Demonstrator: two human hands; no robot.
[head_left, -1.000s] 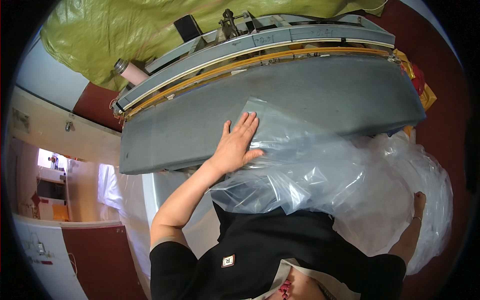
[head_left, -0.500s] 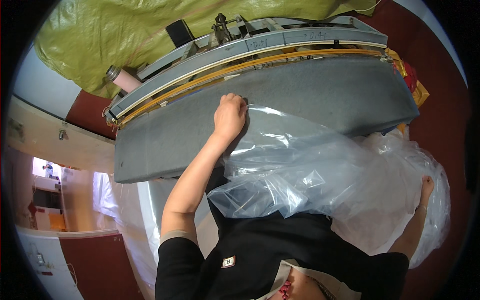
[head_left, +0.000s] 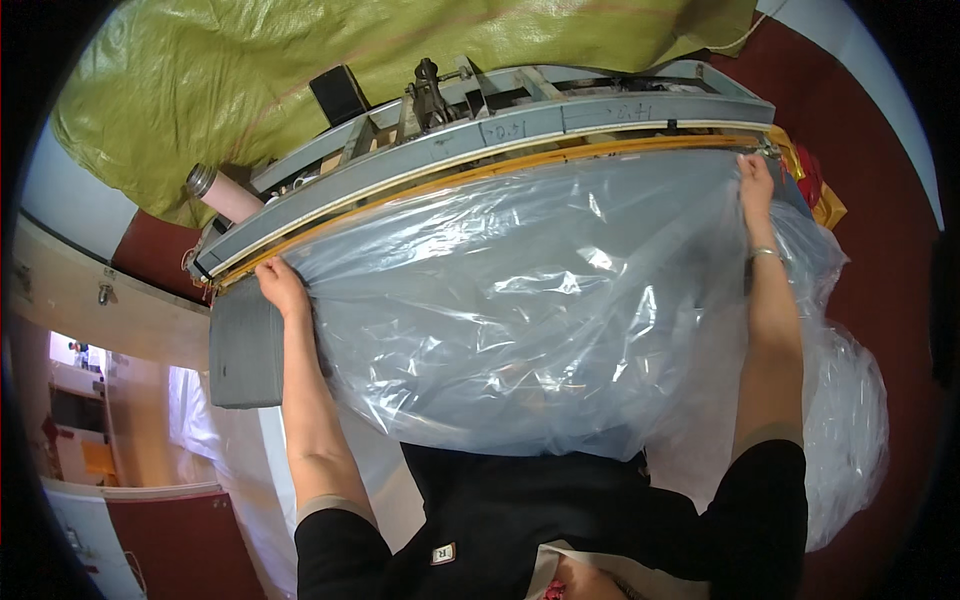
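A wide sheet of clear plastic film (head_left: pixel 520 300) is stretched between my hands over a grey padded board (head_left: pixel 245 345). At the left, my left hand (head_left: pixel 284 286) pinches one corner of the film, close to the yellow strip of a long metal sealing machine (head_left: pixel 420 150). My right hand (head_left: pixel 757 186) pinches the other corner near the machine's right end. The film's far edge runs along the yellow strip (head_left: pixel 520 160), and its near part hangs down in front of me. Most of the board is seen only through the film.
Behind the machine lies a yellow-green woven sheet (head_left: pixel 240 80). A pink bottle (head_left: pixel 225 195) leans by the machine's left end, with a black box (head_left: pixel 340 95) farther along. More bunched film (head_left: pixel 845 420) lies at my right. A pale cabinet (head_left: pixel 130 310) is on the left.
My left hand has moved left and my right hand up to the machine's right end. The film, earlier loose and bunched, now spreads across most of the grey board.
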